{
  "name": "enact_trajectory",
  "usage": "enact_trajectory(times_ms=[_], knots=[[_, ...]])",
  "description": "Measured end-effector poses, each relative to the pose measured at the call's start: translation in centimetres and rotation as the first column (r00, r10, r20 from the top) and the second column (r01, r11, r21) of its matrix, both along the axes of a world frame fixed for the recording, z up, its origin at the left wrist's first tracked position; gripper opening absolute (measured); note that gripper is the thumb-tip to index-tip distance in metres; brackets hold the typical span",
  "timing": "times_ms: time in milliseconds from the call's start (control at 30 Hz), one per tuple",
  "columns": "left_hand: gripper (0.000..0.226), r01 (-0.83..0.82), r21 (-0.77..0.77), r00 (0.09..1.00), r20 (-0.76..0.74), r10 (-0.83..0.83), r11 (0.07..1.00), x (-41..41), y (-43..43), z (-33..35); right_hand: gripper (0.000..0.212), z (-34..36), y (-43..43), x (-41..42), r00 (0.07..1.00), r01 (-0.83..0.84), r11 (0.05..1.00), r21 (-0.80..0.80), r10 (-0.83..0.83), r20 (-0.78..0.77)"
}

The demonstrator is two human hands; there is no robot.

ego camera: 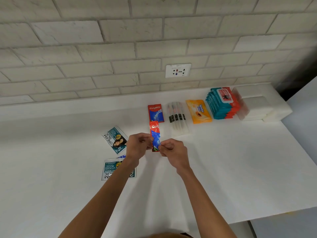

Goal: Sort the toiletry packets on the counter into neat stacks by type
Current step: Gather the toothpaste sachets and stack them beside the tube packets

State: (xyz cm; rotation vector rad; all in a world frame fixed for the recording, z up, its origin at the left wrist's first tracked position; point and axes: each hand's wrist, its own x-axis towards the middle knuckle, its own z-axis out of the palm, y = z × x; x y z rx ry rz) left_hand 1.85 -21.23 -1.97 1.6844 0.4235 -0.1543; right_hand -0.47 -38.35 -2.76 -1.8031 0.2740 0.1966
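- Pinching a crumpled red-and-blue Colgate sachet [155,134], your left hand [137,146] and right hand [173,152] each close thumb and forefinger on its lower half; the other fingers curl loosely and hold nothing else.
- You have its red top, with "Col" readable, sticking up past your fingertips; its lower edge shows between your two hands, over the white counter [223,160].
- Just beyond that sachet's top lies a flat Colgate packet [155,113], full logo readable.
- To the right of your right fingers and farther back you have a row: clear-wrapped sticks with black bands [177,116], writing too small to read; an orange "Tender Love" wipes pack [199,111]; a teal-and-red stack of wipes packs [221,103], label blurred; and white blocks [264,103] at the wall.
- Left of your left fingers lies a teal Cream Silk sachet [114,139], reading "CREAM SILK", partly covered by your hand.
- Nearer you, a second Cream Silk sachet [111,169] reads "VITAMIN BOOST"; your left forearm hides its middle, and a blue scrap [122,156] peeks from behind it, unidentifiable.
- On the tiled wall, a white socket plate [178,70] bears tiny unreadable print.
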Motion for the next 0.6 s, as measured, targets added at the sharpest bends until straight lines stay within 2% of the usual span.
enact_trajectory(times_ms=[233,400,600], knots=[[0.015,0.050,-0.004,0.999,-0.009,-0.050,0.999,3.2,-0.2,0.2,0.014,0.6,0.8,4.6,0.996,0.092,0.996,-0.010,-0.092,0.016],[0.008,-0.007,0.042,1.000,0.013,0.007,0.999,5.1,-0.1,0.0,0.016,-0.5,1.8,8.3,0.990,0.133,0.990,-0.047,-0.130,0.053],[0.010,-0.046,0.132,0.999,-0.023,0.049,0.990,8.7,0.0,-0.2,0.019,-2.1,3.2,11.8,0.989,0.137,0.975,-0.174,-0.124,0.083]])
